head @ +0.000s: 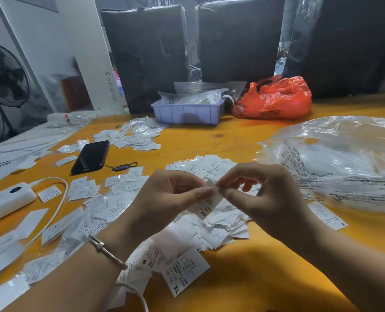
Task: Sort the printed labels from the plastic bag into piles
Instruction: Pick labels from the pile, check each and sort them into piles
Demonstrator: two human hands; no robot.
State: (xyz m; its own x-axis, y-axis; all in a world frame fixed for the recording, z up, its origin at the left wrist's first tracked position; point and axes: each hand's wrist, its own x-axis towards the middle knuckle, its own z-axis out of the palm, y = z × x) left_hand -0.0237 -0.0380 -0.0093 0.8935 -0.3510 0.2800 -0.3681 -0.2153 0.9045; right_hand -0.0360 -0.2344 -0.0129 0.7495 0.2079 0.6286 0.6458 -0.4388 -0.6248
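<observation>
Both of my hands meet above the middle of the yellow table (243, 278). My left hand (171, 197) and my right hand (263, 194) each pinch the top of one white printed label (207, 206), which hangs down and reads XS. Under the hands lies a loose heap of white labels (218, 230), some marked S. An XL label (184, 273) and an M label (148, 260) lie near my left wrist. More labels in small groups (85, 190) spread to the left. A large clear plastic bag (344, 161) lies at the right.
A black phone (91, 156) with a key fob and a white power bank (6, 199) with its cable lie at the left. At the back stand a lilac tray (187, 112) of clear bags and a red plastic bag (274, 97). A fan (2, 79) stands far left.
</observation>
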